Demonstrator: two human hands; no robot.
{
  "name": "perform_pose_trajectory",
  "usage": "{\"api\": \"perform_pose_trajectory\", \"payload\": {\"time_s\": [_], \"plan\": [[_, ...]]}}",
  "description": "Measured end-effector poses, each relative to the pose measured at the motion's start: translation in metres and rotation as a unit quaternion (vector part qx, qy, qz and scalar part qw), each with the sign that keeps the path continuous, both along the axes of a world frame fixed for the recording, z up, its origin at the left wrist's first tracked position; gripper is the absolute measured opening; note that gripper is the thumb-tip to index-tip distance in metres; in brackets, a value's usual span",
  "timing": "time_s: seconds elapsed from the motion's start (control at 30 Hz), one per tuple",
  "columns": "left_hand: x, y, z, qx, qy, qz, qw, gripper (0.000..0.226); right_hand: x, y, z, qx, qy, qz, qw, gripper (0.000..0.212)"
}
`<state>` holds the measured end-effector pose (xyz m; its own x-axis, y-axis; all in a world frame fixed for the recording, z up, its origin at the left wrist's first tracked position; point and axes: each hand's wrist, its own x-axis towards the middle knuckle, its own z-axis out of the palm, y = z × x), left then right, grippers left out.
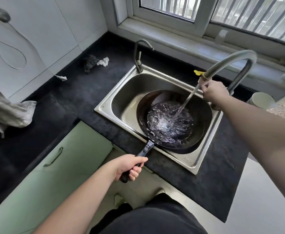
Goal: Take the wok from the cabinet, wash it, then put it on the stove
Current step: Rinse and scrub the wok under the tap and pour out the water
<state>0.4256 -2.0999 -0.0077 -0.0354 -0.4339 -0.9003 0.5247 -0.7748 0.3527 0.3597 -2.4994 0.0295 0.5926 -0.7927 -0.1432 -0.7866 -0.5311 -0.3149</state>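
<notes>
Fingers (135,173) of my left hand (130,168) are curling tight around the dark handle (145,152) of the wok (172,122), which is sitting inside the steel sink (121,98) just beyond my knuckles, its handle reaching out over the sink's near rim. My right hand (214,92) is gripping the end of the tall faucet (231,63), fingers wrapping the spout next to a yellow clip (198,72). Below those fingers water (185,103) is streaming slantwise into the wok and pooling there. Left of my left hand, a dark scrubber (90,63) is lying on the black counter (81,92).
</notes>
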Motion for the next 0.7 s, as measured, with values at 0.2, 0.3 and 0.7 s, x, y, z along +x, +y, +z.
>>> {"api": "perform_pose_trajectory", "payload": {"time_s": [0.2, 0.3, 0.7], "plan": [[-0.004, 0.001, 0.002, -0.004, -0.009, 0.003, 1.0, 0.036, -0.019, -0.005, -0.001, -0.004, -0.061, -0.06, 0.996, 0.026], [-0.004, 0.001, 0.004, -0.002, -0.015, 0.001, 1.0, 0.035, -0.02, -0.006, 0.0, 0.017, -0.088, -0.08, 0.993, 0.024], [-0.003, 0.0, 0.013, -0.02, -0.009, -0.007, 1.0, 0.031, -0.059, 0.08, -0.005, 0.103, -0.182, -0.138, 0.968, 0.049]]}}
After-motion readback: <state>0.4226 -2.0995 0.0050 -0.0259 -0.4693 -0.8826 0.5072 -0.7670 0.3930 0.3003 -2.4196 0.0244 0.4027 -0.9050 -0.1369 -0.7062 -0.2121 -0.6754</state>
